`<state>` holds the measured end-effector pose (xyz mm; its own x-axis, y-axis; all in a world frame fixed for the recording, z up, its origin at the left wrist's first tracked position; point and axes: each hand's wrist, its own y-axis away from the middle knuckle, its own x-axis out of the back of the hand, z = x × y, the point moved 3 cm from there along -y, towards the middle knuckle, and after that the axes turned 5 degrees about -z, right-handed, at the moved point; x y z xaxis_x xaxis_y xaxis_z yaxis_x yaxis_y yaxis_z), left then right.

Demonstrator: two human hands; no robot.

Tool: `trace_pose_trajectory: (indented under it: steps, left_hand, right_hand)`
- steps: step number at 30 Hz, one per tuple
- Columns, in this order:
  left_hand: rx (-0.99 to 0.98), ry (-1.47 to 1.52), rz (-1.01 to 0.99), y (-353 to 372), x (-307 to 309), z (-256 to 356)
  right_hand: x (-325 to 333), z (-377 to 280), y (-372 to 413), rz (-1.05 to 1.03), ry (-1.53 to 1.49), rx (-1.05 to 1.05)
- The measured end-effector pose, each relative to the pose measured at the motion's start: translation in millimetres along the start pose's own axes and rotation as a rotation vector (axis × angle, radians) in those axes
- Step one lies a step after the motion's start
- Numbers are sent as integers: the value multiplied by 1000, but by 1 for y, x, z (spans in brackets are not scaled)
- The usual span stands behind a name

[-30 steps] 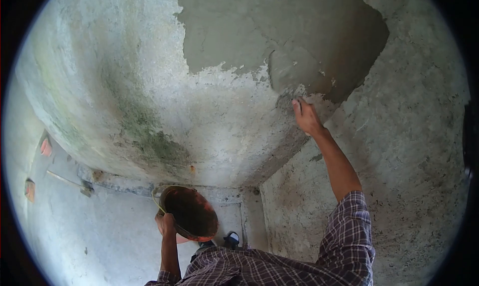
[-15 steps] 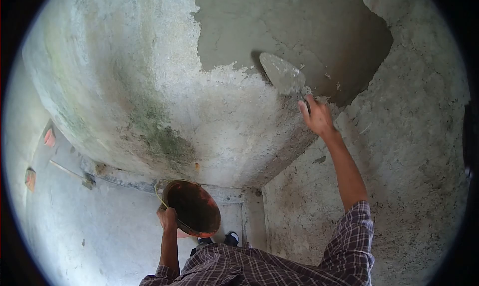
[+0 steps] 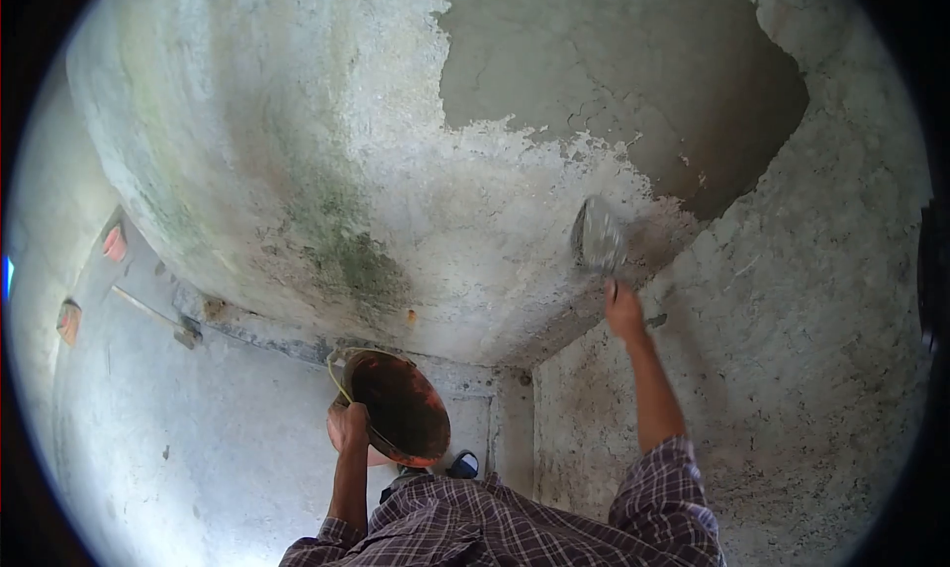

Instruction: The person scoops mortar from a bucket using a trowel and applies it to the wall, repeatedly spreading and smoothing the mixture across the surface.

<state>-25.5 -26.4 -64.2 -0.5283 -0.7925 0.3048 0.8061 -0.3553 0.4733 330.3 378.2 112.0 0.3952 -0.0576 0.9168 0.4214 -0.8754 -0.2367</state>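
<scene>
A trowel [image 3: 601,238] with a pointed metal blade is gripped by its handle in my right hand [image 3: 623,312], slightly blurred, in front of the bare wall below the plaster. My left hand [image 3: 347,425] is closed on the rim of a round bucket [image 3: 398,404], which tilts so its dark, reddish-stained inside shows. A yellow bucket handle [image 3: 337,374] hangs at its left side. Dark wet plaster [image 3: 614,62] with a ragged lower edge covers the upper part of the wall [image 3: 445,211].
A second rough wall [image 3: 772,369] meets the first in a corner at right. On the floor [image 3: 228,428] at left lie a long-handled tool [image 3: 158,315] and two reddish containers or blocks [image 3: 115,243]. My shoe [image 3: 463,464] shows below the bucket.
My right hand has brought the trowel down from the plaster edge to the bare wall below. My view has shifted slightly left; the bucket is still held in my left hand.
</scene>
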Motion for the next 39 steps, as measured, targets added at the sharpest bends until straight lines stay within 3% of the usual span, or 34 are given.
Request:
trace_pose_trajectory:
  steps: [1,2,3,4,6,8,9,11,13,17,21,23,25,26,29,32,34,35,37,39]
  left_hand:
    - [-21,-55,28,3,-1,5]
    - [-38,-115,55,7,-1,8]
    - [-46,-124,54,7,-2,11]
    - [-54,-135,35,5,-5,15]
    - [-79,-169,20,7,-4,19]
    - [-139,160,-42,5,-8,32]
    - [-158,141,-35,9,-5,38]
    - [-197,402,-108,16,-5,55]
    - [-214,470,-96,18,-6,64]
    - [-265,486,-136,19,5,72]
    - [-226,405,-95,9,20,69]
    - [-238,456,-94,7,23,76]
    - [-218,441,-84,-2,36,76]
    - [-185,412,-75,-4,45,65]
    - [-194,403,-77,-18,57,52]
    - [-113,235,-92,-29,65,35]
    - [-139,-172,29,-36,61,48]
    - [-60,-224,-14,-35,61,51]
    - [-75,-165,-47,-49,58,43]
    - [-117,-2,-67,-59,53,44]
  right_hand:
    - [-17,0,32,-83,-84,-201]
    - [-57,27,62,-71,-114,-221]
    - [-81,32,96,-190,-175,-382]
    - [-77,0,136,-187,-544,-667]
    - [-174,64,189,-246,-525,-690]
    - [-176,51,188,-192,-533,-618]
    - [-171,40,197,-162,-512,-559]
    - [-106,-19,165,175,-524,-210]
    - [-48,-63,123,86,-655,-146]
    - [28,-147,32,177,-802,96]
    - [91,-193,-52,141,-547,113]
    - [124,-190,-92,339,-201,287]
    - [167,-187,-105,304,-32,320]
    - [189,-189,-104,186,87,259]
    - [224,-185,-92,240,431,232]
    - [218,-160,-99,140,522,142]
    - [225,-162,-97,101,549,34]
    - [224,-155,-100,104,483,-32]
    - [224,-142,-111,104,425,-100]
    - [224,-127,-125,-21,414,-242]
